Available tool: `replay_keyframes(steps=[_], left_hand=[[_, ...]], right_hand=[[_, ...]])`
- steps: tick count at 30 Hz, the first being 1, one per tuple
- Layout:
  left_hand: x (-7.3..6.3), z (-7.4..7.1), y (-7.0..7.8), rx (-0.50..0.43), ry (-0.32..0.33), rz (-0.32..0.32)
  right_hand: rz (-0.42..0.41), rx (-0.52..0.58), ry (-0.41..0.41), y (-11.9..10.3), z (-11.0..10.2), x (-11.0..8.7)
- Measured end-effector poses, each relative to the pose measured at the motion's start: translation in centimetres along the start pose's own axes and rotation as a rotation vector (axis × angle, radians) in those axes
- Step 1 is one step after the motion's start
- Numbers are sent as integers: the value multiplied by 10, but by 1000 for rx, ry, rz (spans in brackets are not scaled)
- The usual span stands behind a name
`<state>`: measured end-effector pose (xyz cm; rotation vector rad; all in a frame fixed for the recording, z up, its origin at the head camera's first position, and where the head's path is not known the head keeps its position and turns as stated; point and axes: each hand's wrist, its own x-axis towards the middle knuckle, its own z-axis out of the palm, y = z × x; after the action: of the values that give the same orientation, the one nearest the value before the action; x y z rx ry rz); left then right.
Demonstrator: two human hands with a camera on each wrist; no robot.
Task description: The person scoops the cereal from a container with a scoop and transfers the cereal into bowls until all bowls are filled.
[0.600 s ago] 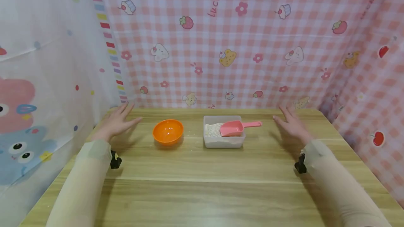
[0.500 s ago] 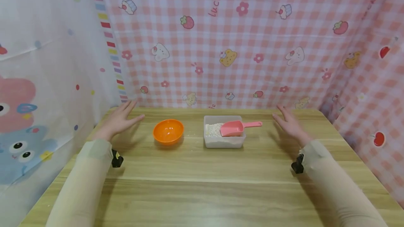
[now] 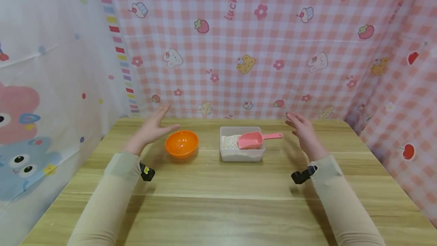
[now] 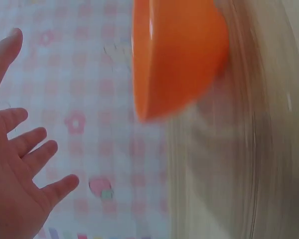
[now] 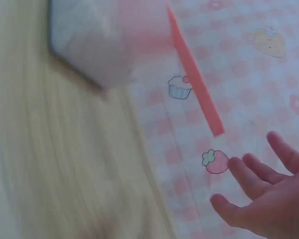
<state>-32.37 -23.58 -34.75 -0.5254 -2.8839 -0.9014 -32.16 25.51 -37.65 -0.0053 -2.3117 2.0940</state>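
My left hand (image 3: 148,130) hovers just left of the orange bowl (image 3: 181,144), fingers spread and touching nothing. The bowl's side (image 4: 182,59) looms close in the left wrist view, apart from the fingers. A pale rectangular tub (image 3: 241,156) holds white flour-like powder (image 3: 230,142). A pink scoop (image 3: 250,140) lies across the tub, its handle (image 3: 272,136) sticking out past the right rim. Near that handle end my right hand (image 3: 305,134) is held in the air, fingers loosely bent and holding nothing. In the right wrist view the scoop's handle (image 5: 199,79) stands clear of the fingertips.
Everything stands on a wooden table (image 3: 218,215). A pink checked cloth (image 3: 211,48) hangs behind its far edge, with a white patterned cloth (image 3: 61,71) at the left. A black wrist camera (image 3: 147,172) sits at the left cuff and another black camera (image 3: 302,175) at the right.
Both hands have moved inward, the left toward the bowl and the right toward the scoop's handle. The bowl, tub and scoop stay in place.
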Motion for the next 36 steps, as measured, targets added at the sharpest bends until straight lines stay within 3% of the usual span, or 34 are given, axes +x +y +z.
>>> replay_keyframes(steps=[4, 11, 16, 19, 24, 30, 36], left_hand=[[7, 17, 16, -76, 6, 35], [13, 42, 50, -248, -68, 4], [19, 64, 73, -310, -103, 18], [25, 81, 82, -344, -80, 28], [34, 107, 93, -327, -55, 59], [36, 123, 98, -363, -74, 7], [38, 133, 93, -453, -98, -51]], right_hand=[[60, 69, -73, 6, 5, 2], [138, 91, -217, 23, 9, 5], [152, 121, -228, 31, 14, 4], [156, 157, -200, 34, 17, 4], [140, 157, -202, 35, 19, 5], [102, 53, -319, 39, 20, 5], [100, 69, -334, 44, 13, 4]])
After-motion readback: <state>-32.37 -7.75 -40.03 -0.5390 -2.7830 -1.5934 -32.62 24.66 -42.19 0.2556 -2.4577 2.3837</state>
